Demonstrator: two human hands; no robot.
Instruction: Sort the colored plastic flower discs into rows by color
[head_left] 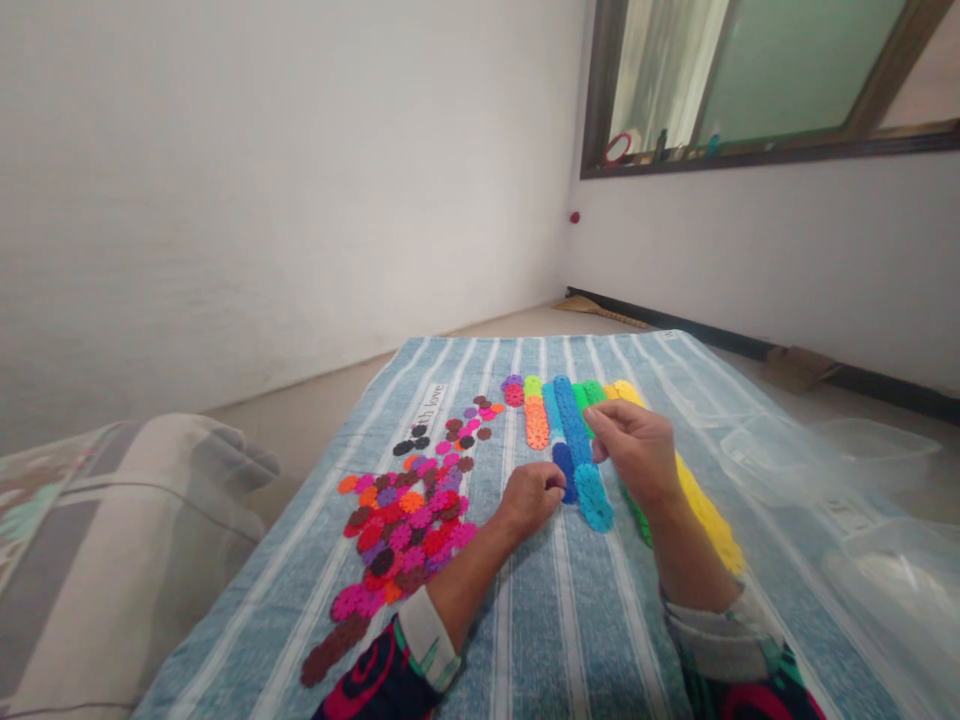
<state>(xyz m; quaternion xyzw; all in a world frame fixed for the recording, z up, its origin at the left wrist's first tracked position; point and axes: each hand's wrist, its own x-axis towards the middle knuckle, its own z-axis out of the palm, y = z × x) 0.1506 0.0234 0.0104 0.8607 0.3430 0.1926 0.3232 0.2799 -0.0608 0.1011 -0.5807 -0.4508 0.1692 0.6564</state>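
Note:
On a blue striped cloth (540,620) lie rows of coloured plastic discs: an orange row (536,422), a blue row (573,425), a teal row (595,498), a green row (589,395) and a long yellow row (709,510). My left hand (531,497) is curled closed beside the near end of a dark blue row (564,463), fingertips touching it. My right hand (636,447) hovers above the blue and green rows with thumb and fingers pinched; what they hold is too small to make out. A loose pile of pink, red, orange and purple discs (409,520) lies left of my left hand.
A grey cushion (127,540) lies at the left. Clear plastic tubs (832,450) and plastic sheet sit at the right. White walls meet in the far corner, with a window (765,70) at the upper right. Dark discs (334,645) trail toward the cloth's near edge.

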